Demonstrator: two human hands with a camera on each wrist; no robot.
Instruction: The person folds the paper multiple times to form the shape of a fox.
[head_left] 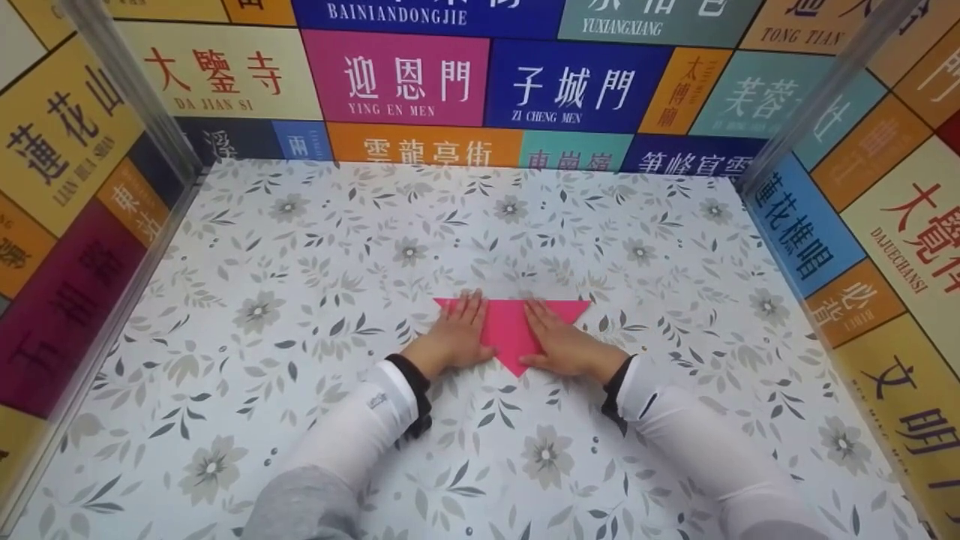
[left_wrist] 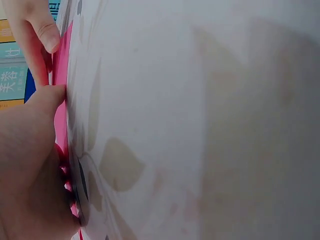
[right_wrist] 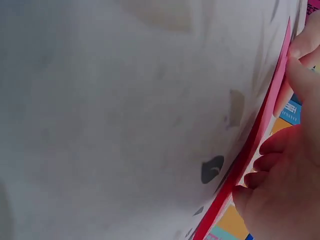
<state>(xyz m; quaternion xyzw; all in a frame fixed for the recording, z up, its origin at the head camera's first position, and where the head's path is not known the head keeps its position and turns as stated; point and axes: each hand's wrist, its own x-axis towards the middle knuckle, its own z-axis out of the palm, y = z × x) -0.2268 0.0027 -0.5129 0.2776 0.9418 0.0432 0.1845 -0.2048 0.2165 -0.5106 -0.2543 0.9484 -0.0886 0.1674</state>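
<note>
A bright pink sheet of paper (head_left: 510, 330), in the shape of a triangle, lies on the table with its long edge away from the person and one point toward them. My left hand (head_left: 454, 335) rests on its left part, fingers straight and pointing away. On the right part my right hand (head_left: 561, 341) presses with extended fingers. Both thumbs lie near the paper's near point. From the left wrist view, the pink paper (left_wrist: 61, 75) shows edge-on under the left thumb. In the right wrist view, the paper's edge (right_wrist: 250, 145) runs beneath the right hand's fingers.
A white cloth with grey flowers and leaves covers the table (head_left: 337, 262). Colourful panels with Chinese lettering (head_left: 397, 79) stand along the back and both sides. Transparent strips (head_left: 142, 97) run along the corners.
</note>
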